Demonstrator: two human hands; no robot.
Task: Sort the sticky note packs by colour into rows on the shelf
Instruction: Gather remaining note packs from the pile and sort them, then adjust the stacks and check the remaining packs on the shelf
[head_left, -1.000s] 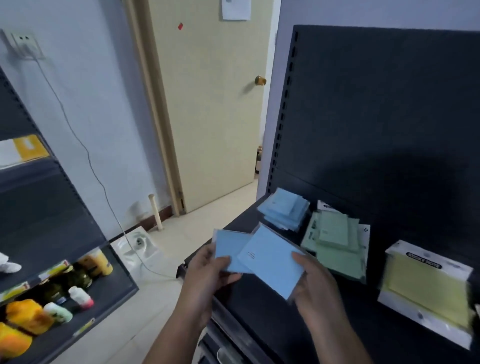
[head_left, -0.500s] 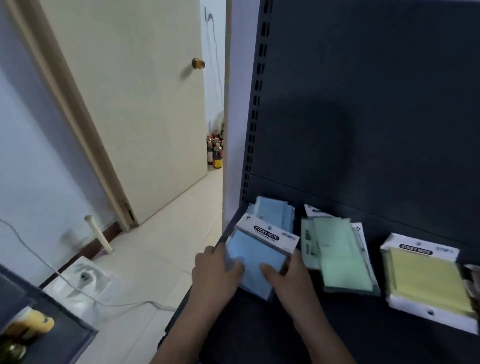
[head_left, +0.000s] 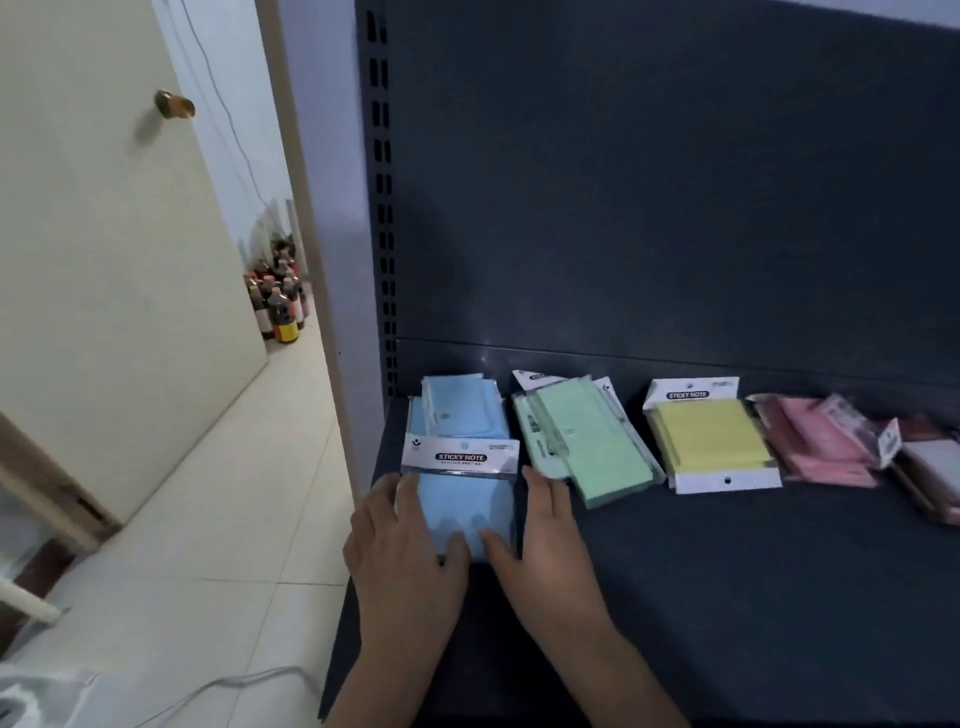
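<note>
The left hand (head_left: 402, 561) and right hand (head_left: 545, 540) are at the near left corner of the shelf (head_left: 727, 597), one on each side of a blue pack (head_left: 462, 499). Each hand's fingers are curled along a side edge and each thumb is pressed on the near end, so both hands grip the pack. A second ago the hands held two blue packs fanned apart in the air, clear of the shelf; half a second ago the two were squared together and on the way down. Now only one face shows between the hands, label end away from the person. The second pack is judged to lie beneath it, but this cannot be confirmed. The pack appears to sit low on the shelf, its label end touching or overlapping the near edge of the blue pile (head_left: 457, 410) behind it. To the right, apart from one another in a line, lie the green packs (head_left: 582, 441), the yellow pack (head_left: 709, 436) and the pink packs (head_left: 821, 447), all short of the back panel (head_left: 649, 182). Assessment: the blue row is being extended forward and placement is nearly complete; release is not yet made.
</note>
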